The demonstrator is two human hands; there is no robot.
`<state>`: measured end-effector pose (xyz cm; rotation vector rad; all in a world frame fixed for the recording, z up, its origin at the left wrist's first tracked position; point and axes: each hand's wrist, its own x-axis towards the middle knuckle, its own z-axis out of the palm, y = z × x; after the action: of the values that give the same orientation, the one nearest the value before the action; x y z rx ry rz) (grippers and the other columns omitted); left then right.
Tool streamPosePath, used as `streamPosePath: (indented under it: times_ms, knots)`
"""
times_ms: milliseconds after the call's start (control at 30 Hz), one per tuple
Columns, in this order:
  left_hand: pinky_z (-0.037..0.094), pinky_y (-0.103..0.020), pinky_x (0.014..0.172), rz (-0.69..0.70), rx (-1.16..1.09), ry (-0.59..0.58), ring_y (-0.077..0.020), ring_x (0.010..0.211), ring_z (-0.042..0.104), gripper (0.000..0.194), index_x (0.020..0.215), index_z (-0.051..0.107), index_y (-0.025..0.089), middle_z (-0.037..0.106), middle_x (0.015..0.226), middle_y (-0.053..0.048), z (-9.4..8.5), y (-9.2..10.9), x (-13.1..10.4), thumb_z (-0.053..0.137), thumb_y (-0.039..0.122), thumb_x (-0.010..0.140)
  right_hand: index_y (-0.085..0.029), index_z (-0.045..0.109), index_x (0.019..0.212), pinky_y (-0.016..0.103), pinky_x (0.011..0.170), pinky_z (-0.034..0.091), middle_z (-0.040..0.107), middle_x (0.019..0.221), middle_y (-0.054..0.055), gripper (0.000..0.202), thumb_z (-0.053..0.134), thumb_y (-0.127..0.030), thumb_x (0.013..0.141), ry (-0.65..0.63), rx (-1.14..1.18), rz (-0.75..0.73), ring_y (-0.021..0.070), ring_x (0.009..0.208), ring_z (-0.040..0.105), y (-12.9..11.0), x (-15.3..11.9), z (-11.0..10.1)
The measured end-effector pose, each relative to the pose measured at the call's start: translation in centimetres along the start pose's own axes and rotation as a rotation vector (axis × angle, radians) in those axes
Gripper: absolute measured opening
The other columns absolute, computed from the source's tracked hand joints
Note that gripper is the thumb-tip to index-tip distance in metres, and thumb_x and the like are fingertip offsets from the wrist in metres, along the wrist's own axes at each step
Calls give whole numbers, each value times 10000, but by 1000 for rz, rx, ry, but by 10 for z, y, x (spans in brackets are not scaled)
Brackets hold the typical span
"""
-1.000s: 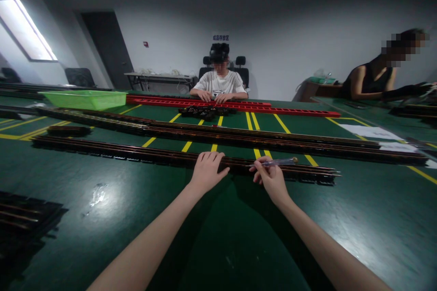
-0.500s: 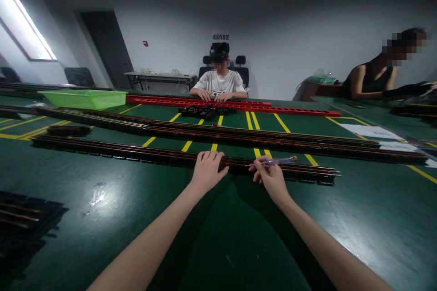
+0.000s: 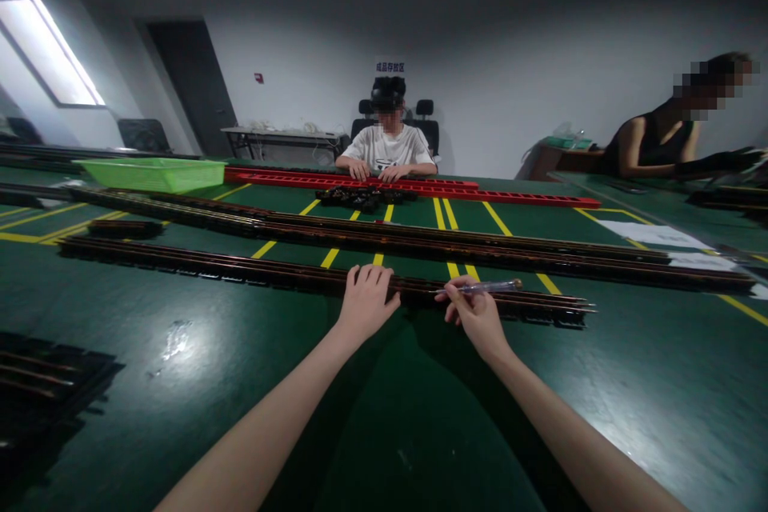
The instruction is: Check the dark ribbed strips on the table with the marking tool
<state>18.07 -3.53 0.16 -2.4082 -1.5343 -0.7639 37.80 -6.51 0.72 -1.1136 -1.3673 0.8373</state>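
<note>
A long black strip with copper-coloured rods [image 3: 198, 262] lies across the table in front of me. My left hand [image 3: 367, 300] rests on it with fingers stretched toward its far edge and thumb apart. To the right, my right hand [image 3: 474, 312] is closed around a slim screwdriver [image 3: 495, 286] with a clear handle. The screwdriver lies nearly level, its thin metal tip pointing left over the strip and its brass-coloured end pointing right. Whether the tip touches the strip, I cannot tell. Bare rod ends stick out at the strip's right end.
Beyond lies another long dark bundle [image 3: 528, 252], then black small parts [image 3: 366, 196] and red slotted rails [image 3: 528, 196]. A green basket [image 3: 156, 174] stands far left; dark strips [image 3: 54, 384] lie near left. One person [image 3: 390, 146] sits opposite, another [image 3: 651, 140] at right.
The view has shifted very slightly. Both hands keep their places on the strip, and the screwdriver stays in my right hand.
</note>
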Motion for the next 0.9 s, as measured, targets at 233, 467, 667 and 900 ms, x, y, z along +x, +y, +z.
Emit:
streamPosePath:
  times_ms: [233,467,667,900]
  knots:
    - [328,-492,1033,23,12,14,-249,1120,513,331,1169,561,179,614,1160,-88,-2,1,-2,431,302,890,-197,537,801,242,410,408,698,744,57,393,594,-584,756,5,-30,0,119,433,549,-2,0,1]
    - [319,-463,1041,3,44,10,-232,1116,515,327,1162,569,180,621,1156,-77,-4,2,-2,401,197,881,-196,538,806,236,407,407,703,749,61,364,592,-554,774,12,-32,-18,114,429,546,-2,0,2]
    - [326,-466,1039,5,54,3,-231,1123,519,360,1169,575,175,617,1176,-80,-3,2,-2,390,131,863,-195,533,799,235,408,408,706,740,53,373,594,-562,768,11,-34,-5,109,413,543,-2,1,2]
    - [333,-490,1044,7,43,-6,-237,1148,514,393,1180,572,181,615,1189,-81,-4,1,-2,368,98,855,-192,545,805,227,380,394,701,736,61,406,579,-594,762,46,-23,-21,112,414,541,-1,0,3]
